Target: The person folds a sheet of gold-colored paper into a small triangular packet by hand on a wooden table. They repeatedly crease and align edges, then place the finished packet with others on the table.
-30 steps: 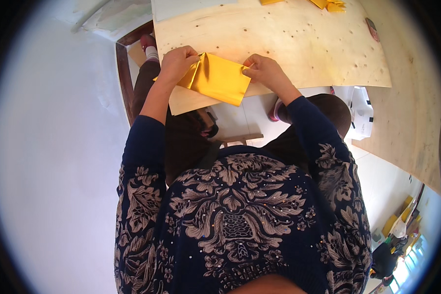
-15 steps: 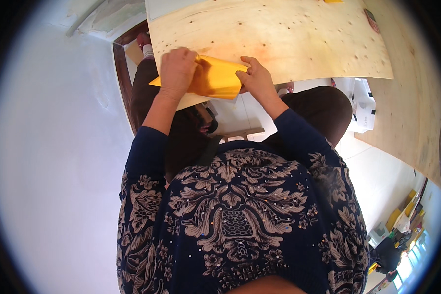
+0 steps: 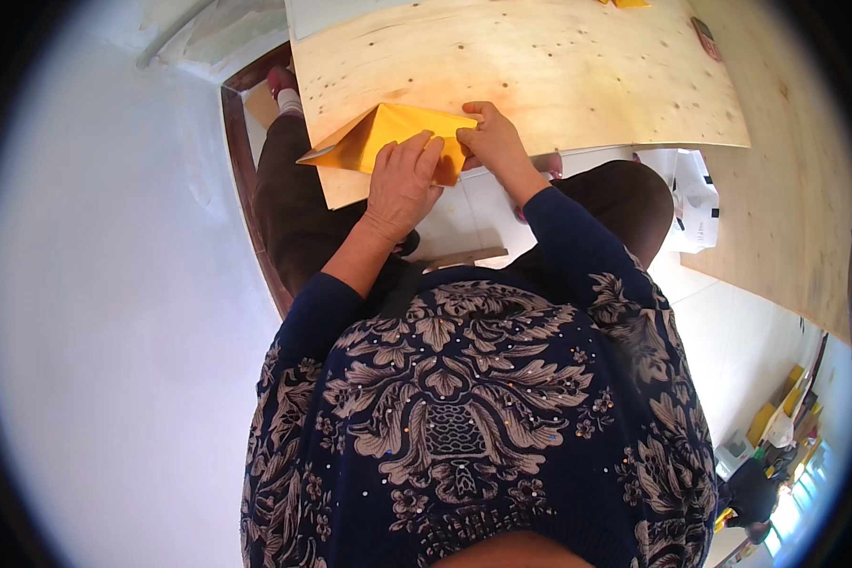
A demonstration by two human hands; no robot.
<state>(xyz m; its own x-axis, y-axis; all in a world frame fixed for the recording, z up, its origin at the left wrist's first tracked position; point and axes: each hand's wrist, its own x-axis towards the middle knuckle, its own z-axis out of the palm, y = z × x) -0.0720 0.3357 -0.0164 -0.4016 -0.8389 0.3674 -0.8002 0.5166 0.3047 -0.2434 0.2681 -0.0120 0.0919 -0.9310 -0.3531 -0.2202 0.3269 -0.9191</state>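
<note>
A sheet of shiny gold paper (image 3: 399,119), folded into a pointed shape, lies at the near edge of the wooden board (image 3: 559,76). Its left end tapers to a point with an open fold; its right end is narrower. My left hand (image 3: 402,187) grips the paper's near edge, fingers laid over the top and the thumb mostly hidden below. At the right end, my right hand (image 3: 494,142) pinches the paper between thumb and fingers.
Another piece of gold paper (image 3: 630,3) shows at the far edge. A dark red handheld object (image 3: 705,38) lies far right on the board. A white bag (image 3: 697,201) stands beside my right knee, next to a second wooden board (image 3: 776,208). A white wall (image 3: 114,284) rises at left.
My left hand has moved right and nearer, from the paper's left part to its middle near edge. The paper's left end now shows a raised fold. My right hand keeps its pinch.
</note>
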